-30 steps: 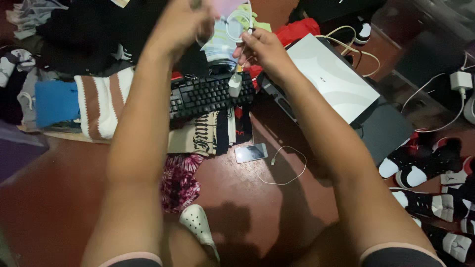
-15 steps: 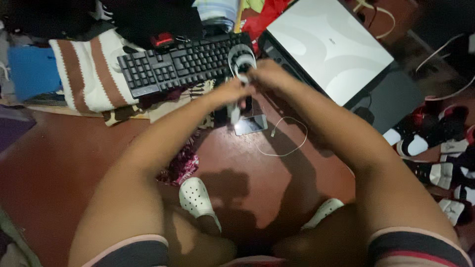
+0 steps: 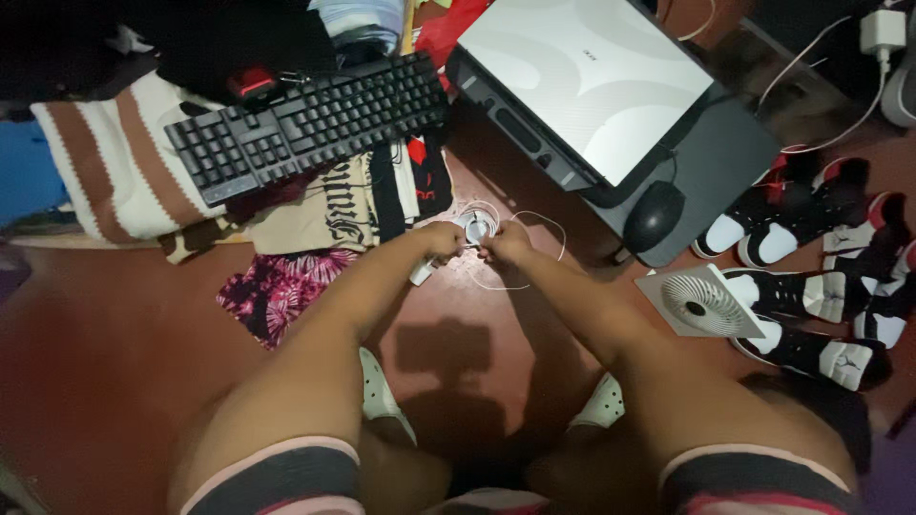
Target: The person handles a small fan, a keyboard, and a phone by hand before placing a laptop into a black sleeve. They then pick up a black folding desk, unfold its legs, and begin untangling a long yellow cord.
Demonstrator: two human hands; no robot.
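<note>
Left hand: the left hand [image 3: 441, 238] is curled nearly closed, fingers pinched on the left side of a coiled white cable [image 3: 477, 227].
Right hand: the right hand [image 3: 506, 245] is likewise closed in a pinch on the right side of the same coil, knuckles up, almost touching the other hand.
Cable: held just above the red-brown floor [image 3: 124, 362], between the two hands; a loose loop trails right and down onto the floor, and a small white plug end [image 3: 422, 275] hangs just below the left hand.
Handling: I judge it light, limp and springy, smooth enough to slide through the fingers, so the coil would loosen if let go. It looks best pinched across the bundled turns, not by the trailing loop, and without sharp bends near the plug.
Just beyond: folded clothes [image 3: 329, 205] lie beside the coil, with a pink flowered cloth [image 3: 272, 286] to the left.
Further up: a black keyboard [image 3: 305, 119] rests on a brown-and-white striped cloth [image 3: 114, 162].
To the right: a closed white laptop [image 3: 582, 76] sits on a dark pad, a black mouse [image 3: 654, 215] at its lower edge.
Far right: a small white fan [image 3: 701, 303] lies flat near black-and-white sneakers [image 3: 811, 205].
Below: white clogs [image 3: 382, 396] show on the person's feet.
</note>
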